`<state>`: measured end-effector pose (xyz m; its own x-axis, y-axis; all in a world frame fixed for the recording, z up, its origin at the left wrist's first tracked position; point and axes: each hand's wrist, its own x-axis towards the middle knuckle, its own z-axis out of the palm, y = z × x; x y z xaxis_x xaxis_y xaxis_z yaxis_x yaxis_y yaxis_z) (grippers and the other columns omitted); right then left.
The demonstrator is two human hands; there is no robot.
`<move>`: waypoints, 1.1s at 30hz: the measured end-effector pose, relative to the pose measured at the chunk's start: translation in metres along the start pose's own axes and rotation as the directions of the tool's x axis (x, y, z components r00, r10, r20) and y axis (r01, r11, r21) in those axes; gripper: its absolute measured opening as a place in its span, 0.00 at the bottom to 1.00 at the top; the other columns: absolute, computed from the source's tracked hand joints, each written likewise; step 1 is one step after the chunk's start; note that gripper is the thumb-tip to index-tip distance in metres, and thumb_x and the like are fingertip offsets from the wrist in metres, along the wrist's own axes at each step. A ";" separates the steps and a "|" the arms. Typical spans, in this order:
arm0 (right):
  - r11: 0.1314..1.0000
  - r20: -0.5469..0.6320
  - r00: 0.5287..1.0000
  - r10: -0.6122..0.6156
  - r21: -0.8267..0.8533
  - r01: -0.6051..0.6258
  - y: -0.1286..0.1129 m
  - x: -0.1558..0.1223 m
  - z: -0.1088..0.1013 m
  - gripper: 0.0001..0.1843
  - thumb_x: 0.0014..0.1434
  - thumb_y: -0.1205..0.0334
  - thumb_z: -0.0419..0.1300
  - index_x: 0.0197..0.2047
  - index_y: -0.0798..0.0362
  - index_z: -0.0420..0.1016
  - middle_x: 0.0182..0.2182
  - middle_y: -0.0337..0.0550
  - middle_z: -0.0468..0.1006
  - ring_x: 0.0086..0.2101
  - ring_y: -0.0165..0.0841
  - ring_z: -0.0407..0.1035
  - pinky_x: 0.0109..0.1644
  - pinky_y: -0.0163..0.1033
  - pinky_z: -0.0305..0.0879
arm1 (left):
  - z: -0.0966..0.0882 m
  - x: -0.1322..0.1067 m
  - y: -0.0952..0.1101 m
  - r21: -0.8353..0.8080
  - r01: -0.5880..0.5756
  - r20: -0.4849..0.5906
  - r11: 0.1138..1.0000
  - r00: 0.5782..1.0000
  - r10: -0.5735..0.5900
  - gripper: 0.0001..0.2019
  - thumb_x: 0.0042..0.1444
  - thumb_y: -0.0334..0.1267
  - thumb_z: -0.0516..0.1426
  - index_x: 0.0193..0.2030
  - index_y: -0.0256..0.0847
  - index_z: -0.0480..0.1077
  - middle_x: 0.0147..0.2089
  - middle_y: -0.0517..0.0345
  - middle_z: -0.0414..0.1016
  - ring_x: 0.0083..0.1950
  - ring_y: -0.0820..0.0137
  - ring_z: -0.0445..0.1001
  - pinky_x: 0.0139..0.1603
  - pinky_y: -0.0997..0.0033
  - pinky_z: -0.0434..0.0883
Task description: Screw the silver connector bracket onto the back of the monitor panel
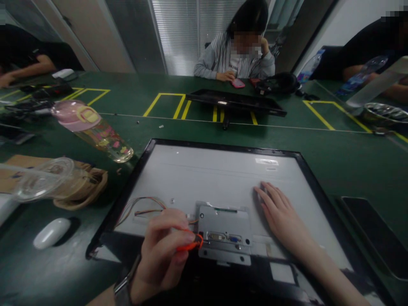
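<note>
Left hand is gripping a small orange-handled tool, its tip at the near-left edge of the grey metal connector plate.
I am pressing my right hand, open and empty, flat on the pale back of the black-framed monitor panel just right of that plate; I judge the tip needs seating squarely, clear of the thin coloured wires just beyond my left hand.

A green table with yellow markings fronts white window blinds.
</note>
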<state>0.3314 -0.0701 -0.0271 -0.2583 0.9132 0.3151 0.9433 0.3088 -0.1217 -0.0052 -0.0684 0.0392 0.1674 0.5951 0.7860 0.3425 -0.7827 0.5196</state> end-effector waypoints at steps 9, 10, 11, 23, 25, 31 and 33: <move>1.000 -0.004 1.000 0.002 -0.005 -0.002 0.003 -0.001 0.002 0.23 0.70 0.63 0.47 0.64 0.56 0.69 0.63 0.63 0.71 0.63 0.53 0.65 0.64 0.63 0.66 | 0.002 0.012 0.011 -0.134 -0.125 0.056 0.983 0.990 0.133 0.10 0.71 0.34 0.49 0.45 0.39 0.71 0.44 0.53 0.64 0.42 0.68 0.70 0.39 0.65 0.79; 1.000 0.005 1.000 -0.002 -0.001 0.002 0.004 -0.002 0.001 0.23 0.70 0.62 0.47 0.64 0.56 0.69 0.63 0.63 0.70 0.63 0.53 0.66 0.64 0.63 0.66 | 0.002 0.012 0.012 -0.134 -0.129 0.059 0.982 0.989 0.138 0.09 0.71 0.35 0.50 0.45 0.39 0.71 0.44 0.53 0.64 0.43 0.68 0.70 0.39 0.65 0.79; 1.000 0.004 1.000 0.000 0.004 0.000 0.005 -0.002 0.001 0.23 0.71 0.61 0.47 0.64 0.56 0.69 0.63 0.62 0.71 0.62 0.53 0.66 0.64 0.63 0.66 | 0.001 0.012 0.012 -0.132 -0.131 0.054 0.983 0.989 0.139 0.09 0.71 0.36 0.50 0.45 0.39 0.71 0.44 0.53 0.64 0.43 0.68 0.70 0.40 0.64 0.79; 0.999 0.064 0.998 0.022 0.027 -0.023 0.005 0.000 -0.011 0.23 0.71 0.59 0.48 0.66 0.49 0.67 0.65 0.55 0.69 0.64 0.49 0.65 0.66 0.60 0.65 | -0.012 0.027 0.023 -0.049 -0.144 0.177 0.988 0.973 0.151 0.09 0.69 0.29 0.52 0.44 0.38 0.74 0.43 0.55 0.70 0.43 0.70 0.73 0.48 0.68 0.80; 0.999 0.060 0.998 0.026 0.032 -0.028 0.006 0.000 -0.009 0.23 0.71 0.59 0.48 0.66 0.50 0.68 0.65 0.56 0.69 0.64 0.49 0.65 0.66 0.60 0.65 | -0.015 0.028 0.022 -0.017 -0.139 0.201 0.990 0.970 0.139 0.11 0.68 0.26 0.51 0.47 0.37 0.74 0.44 0.53 0.72 0.44 0.69 0.75 0.48 0.69 0.79; 0.997 0.058 0.998 0.013 0.075 -0.017 0.010 -0.002 -0.009 0.23 0.71 0.59 0.49 0.67 0.47 0.66 0.66 0.53 0.68 0.65 0.48 0.63 0.66 0.61 0.65 | -0.009 0.023 0.014 -0.124 -0.033 0.193 0.992 0.980 0.057 0.15 0.70 0.29 0.47 0.55 0.37 0.72 0.47 0.49 0.75 0.47 0.66 0.76 0.45 0.67 0.78; 0.997 0.064 0.998 0.002 0.081 -0.007 0.012 -0.003 -0.009 0.23 0.71 0.58 0.50 0.68 0.46 0.66 0.67 0.52 0.67 0.66 0.48 0.63 0.67 0.60 0.65 | -0.005 0.023 0.013 -0.175 -0.044 0.132 0.984 0.989 0.067 0.11 0.71 0.39 0.53 0.49 0.39 0.75 0.45 0.50 0.72 0.45 0.66 0.74 0.41 0.66 0.78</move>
<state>0.3450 -0.0718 -0.0208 -0.2694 0.9289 0.2543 0.9252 0.3229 -0.1994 -0.0010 -0.0660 0.0657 0.3104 0.5599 0.7683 0.1682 -0.8278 0.5353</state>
